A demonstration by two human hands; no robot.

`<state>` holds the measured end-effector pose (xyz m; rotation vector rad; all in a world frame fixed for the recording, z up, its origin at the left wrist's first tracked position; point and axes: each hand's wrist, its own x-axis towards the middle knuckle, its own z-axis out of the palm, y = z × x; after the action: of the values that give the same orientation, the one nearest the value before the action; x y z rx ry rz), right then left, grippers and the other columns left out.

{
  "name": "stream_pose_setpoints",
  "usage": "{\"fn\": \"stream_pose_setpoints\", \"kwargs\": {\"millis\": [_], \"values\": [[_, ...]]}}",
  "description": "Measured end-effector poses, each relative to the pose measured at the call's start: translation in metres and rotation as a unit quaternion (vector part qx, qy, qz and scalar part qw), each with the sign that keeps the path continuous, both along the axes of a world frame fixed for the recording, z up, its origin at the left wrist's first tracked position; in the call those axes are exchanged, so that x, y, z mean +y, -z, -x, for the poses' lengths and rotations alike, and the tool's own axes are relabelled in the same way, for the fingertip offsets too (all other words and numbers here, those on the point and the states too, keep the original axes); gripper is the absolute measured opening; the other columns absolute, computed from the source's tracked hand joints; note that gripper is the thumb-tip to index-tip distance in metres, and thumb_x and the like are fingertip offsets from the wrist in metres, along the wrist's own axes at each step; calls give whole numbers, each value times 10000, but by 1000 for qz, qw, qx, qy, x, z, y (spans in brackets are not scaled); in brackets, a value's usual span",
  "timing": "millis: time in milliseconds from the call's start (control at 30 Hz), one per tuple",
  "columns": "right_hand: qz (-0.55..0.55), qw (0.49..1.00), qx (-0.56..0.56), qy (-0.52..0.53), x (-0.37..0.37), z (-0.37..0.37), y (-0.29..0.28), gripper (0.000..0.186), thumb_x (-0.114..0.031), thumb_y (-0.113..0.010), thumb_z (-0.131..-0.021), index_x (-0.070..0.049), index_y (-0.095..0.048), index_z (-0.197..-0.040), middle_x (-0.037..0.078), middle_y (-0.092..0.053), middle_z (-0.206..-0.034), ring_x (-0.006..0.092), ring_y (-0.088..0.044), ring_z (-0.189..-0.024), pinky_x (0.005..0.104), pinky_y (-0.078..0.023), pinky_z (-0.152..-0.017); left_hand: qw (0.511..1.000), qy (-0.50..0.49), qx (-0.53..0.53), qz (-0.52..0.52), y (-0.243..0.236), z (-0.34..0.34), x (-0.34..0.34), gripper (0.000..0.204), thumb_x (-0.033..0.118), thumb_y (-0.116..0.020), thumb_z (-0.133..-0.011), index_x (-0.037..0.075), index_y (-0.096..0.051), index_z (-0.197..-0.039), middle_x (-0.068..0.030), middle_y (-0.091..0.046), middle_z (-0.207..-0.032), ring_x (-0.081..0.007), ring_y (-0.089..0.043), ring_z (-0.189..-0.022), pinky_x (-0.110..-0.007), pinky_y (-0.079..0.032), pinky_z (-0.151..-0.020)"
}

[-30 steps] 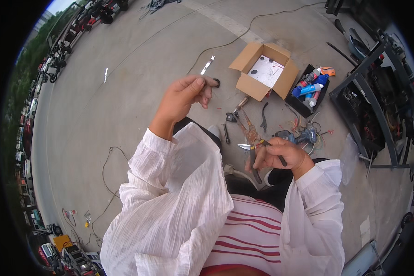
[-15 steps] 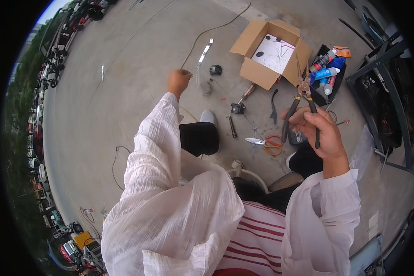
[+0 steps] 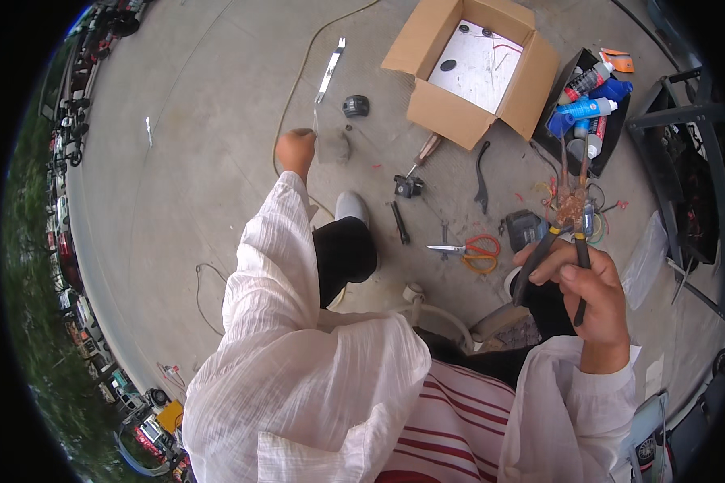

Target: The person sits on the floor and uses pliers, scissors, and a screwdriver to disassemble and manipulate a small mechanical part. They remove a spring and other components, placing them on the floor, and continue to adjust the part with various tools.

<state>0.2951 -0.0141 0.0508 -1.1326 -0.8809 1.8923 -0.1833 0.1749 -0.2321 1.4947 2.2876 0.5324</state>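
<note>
My left hand (image 3: 296,150) reaches forward over the concrete floor with its fingers curled closed. Whatever it may be pinching is too small to make out. Near its fingertips are a thin translucent strip (image 3: 316,121) and a long silver metal strip (image 3: 331,71). My right hand (image 3: 594,294) grips long-nose pliers (image 3: 570,211) with rusty jaws and black handles banded in yellow. The handles are spread and the jaws point away from me. Below the pliers, a dark power-tool battery (image 3: 527,230) lies near scissors (image 3: 479,253) with orange-red handles.
An open cardboard box (image 3: 451,113) stands ahead, beside a black tray of bottles (image 3: 612,157). A screwdriver (image 3: 424,154), a small black block (image 3: 408,187) and a black flashlight (image 3: 399,223) lie on the floor. A hose (image 3: 298,80) runs past my left hand. A metal frame (image 3: 677,113) borders the right.
The pliers and my right hand have come lower and slightly right in view. My left hand has drawn a little left. The floor objects appear shifted as the view moved.
</note>
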Motion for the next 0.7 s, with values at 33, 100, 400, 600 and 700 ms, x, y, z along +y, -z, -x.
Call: {"fn": "stream_pose_setpoints", "kwargs": {"millis": [33,100,400,600,700], "values": [[2,1000,1,-1,3,1,-1,300,-167,-507,-883,77,-676,-925,203,-666,-1095,258,-622,-1021,358,-450,-924,1000,8,24,5,-4,-1,1,320,311,-712,-757,65,-769,-955,-185,-723,-863,-343,-700,-817,-388,-534,-766],[13,1000,-6,-6,6,3,-4,292,-157,-503,-877,68,-679,-934,195,-665,-1105,241,-618,-1021,349,-453,-915,998,-9,64,-20,-5,-9,2,344,314,-713,-759,90,-758,-1016,-177,-723,-882,-339,-692,-827,-397,-532,-770],[38,998,-28,38,5,7,-3,281,-147,-503,-868,41,-690,-961,165,-655,-1145,194,-594,-1023,321,-442,-897,933,334,-10,136,16,-137,-38,349,311,-713,-829,107,-667,-1108,-139,-656,-1023,-322,-642,-959,-421,-509,-829],[62,994,-64,61,-2,-2,5,261,-113,-499,-880,42,-686,-977,150,-654,-1127,195,-577,-1051,325,-419,-928,885,404,37,230,90,-162,-85,556,263,-779,-762,151,-595,-1276,-131,-595,-1282,-337,-529,-1214,-437,-439,-1009],[79,991,-79,68,-6,-3,6,242,-83,-500,-893,41,-681,-995,131,-651,-1112,179,-572,-1034,317,-421,-899,868,435,64,230,91,-172,-81,494,257,-771,-772,143,-628,-1231,-111,-622,-1241,-348,-547,-1183,-438,-445,-989]]}}
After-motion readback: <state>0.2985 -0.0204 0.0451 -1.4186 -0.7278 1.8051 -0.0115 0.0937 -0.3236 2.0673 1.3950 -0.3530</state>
